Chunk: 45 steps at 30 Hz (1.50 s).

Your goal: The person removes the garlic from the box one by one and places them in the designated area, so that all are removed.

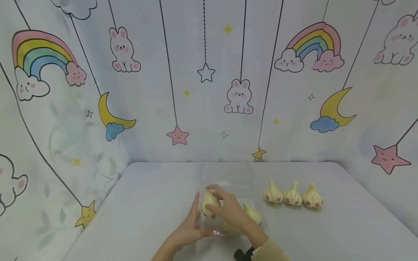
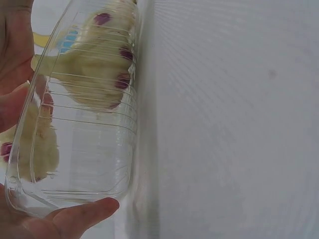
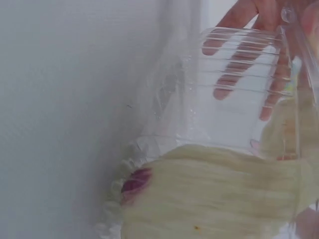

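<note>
A clear plastic box [image 2: 92, 154] with ribbed walls stands in front of me. My right hand [image 1: 230, 208] pinches a pale garlic bulb [image 1: 209, 204] between thumb and fingers above the box's left end. The bulb's stem points up and its reddish-purple spots face down. At that same end is my left hand [image 1: 188, 230], its fingers straight and spread along the outside and its thumb [image 2: 84, 214] lying along the near wall. Inside the box sit garlic bulbs, one [image 1: 253, 214] at the right and another [image 1: 230, 226] partly hidden by my right forearm.
The box's clear lid [image 1: 226, 174] lies flipped back on the far side. To the right, three more garlic bulbs [image 1: 292, 194] stand in a row on the white table [image 1: 143, 203]. A printed cloth curtain [image 1: 196, 108] hangs behind. A black object [image 1: 243, 253] shows by my right sleeve.
</note>
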Available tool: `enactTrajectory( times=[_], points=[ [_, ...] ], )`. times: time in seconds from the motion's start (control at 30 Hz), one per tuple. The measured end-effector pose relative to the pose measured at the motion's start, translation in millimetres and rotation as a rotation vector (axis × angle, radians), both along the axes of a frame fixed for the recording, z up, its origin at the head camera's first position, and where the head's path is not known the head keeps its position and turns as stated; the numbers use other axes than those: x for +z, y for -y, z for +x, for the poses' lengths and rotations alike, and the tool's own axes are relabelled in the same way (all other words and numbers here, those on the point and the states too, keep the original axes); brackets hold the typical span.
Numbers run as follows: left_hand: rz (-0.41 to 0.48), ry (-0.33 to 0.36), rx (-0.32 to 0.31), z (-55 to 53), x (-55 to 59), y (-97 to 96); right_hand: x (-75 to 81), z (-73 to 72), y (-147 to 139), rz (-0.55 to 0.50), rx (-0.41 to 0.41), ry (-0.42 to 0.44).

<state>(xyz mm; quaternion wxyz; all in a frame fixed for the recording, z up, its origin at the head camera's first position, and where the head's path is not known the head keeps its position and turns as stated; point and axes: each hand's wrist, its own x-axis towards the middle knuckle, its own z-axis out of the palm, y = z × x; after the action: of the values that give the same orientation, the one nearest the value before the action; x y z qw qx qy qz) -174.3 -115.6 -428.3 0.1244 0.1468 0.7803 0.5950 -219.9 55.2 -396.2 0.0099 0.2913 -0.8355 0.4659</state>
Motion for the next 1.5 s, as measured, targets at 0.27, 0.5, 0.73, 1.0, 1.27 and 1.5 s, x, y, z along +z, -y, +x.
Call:
enactTrajectory(
  times=[0.27, 0.5, 0.73, 1.0, 1.27, 1.5],
  points=[
    [0.003, -0.014, -0.003, 0.2, -0.3, 2.1, 5.5, 3.6, -6.3, -0.042, -0.080, -0.002],
    [-0.005, -0.030, -0.004, -1.1, -1.4, 2.0, 11.6, 5.2, -14.3, -0.074, -0.092, -0.008],
    [-0.015, -0.031, 0.024, -0.8, -0.7, 0.7, 15.7, 6.2, -23.1, -0.063, -0.144, 0.006],
    [-0.023, -0.030, 0.040, -0.9, -1.3, 0.8, 20.1, 8.7, -36.8, -0.115, -0.172, 0.065],
    [-0.024, -0.040, 0.036, -1.4, -0.8, 0.0, 20.8, 9.4, -55.3, -0.134, -0.174, 0.034],
    [-0.045, -0.024, 0.053, -0.6, 0.5, -1.4, 23.3, 11.6, -74.4, -0.103, -0.195, 0.005]
  ],
)
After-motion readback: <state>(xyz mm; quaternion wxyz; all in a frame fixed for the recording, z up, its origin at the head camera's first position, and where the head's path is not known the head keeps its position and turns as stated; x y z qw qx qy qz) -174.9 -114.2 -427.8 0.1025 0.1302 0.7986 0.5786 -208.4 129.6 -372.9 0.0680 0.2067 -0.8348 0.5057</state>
